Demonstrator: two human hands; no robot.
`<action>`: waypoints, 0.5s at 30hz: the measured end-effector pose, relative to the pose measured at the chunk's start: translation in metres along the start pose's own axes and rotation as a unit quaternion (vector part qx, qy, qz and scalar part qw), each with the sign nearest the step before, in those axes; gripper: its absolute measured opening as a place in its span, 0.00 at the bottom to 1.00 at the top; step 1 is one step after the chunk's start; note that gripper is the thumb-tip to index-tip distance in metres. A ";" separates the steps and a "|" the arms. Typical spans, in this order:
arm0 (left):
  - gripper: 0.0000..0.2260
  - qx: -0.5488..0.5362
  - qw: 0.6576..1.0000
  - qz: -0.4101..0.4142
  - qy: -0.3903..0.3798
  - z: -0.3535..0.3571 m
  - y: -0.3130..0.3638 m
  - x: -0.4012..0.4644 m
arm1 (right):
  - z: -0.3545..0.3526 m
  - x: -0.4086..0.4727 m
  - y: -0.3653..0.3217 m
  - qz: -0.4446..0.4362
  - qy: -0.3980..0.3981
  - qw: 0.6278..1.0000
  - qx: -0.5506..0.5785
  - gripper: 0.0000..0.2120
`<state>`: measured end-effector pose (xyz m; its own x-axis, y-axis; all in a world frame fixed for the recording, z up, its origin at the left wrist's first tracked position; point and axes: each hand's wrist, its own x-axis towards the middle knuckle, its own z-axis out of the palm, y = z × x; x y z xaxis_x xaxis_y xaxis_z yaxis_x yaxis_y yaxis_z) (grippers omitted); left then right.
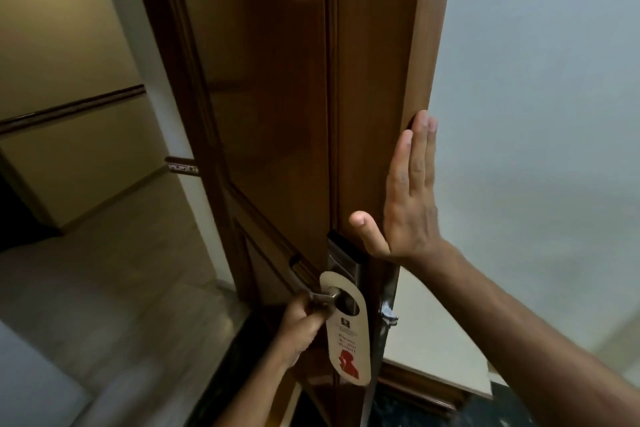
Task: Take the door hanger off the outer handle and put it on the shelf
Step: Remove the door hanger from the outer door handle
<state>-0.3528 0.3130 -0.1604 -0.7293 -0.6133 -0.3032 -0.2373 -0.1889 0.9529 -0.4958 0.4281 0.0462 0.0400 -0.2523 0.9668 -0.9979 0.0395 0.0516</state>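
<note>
Bracing the edge of the door [374,87] with my right hand [408,204] flat and fingers spread, I have my left hand [301,319] clenched around the outer handle [323,296]. The door hanger [348,333] hangs from that handle, just beside my knuckles. It looks like thin, light card, easily creased, so I would pinch it near the hole and slide it off the lever's free end.

A hotel, by the look of it: a dark wooden room door [277,97] with a card-reader lock [343,258], a do-not-disturb door hanger [348,340], corridor left.
</note>
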 end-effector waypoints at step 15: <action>0.09 -0.105 0.992 -0.051 -0.053 -0.003 0.050 0.064 | -0.021 -0.004 0.058 0.008 -0.050 0.995 -0.081 0.50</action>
<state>-0.4095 0.2623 -0.1319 -0.7750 -0.5005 -0.3858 -0.1825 -0.4073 0.8949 -0.5531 0.4513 0.0508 0.0115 -0.3459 0.9382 -0.9765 0.1981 0.0849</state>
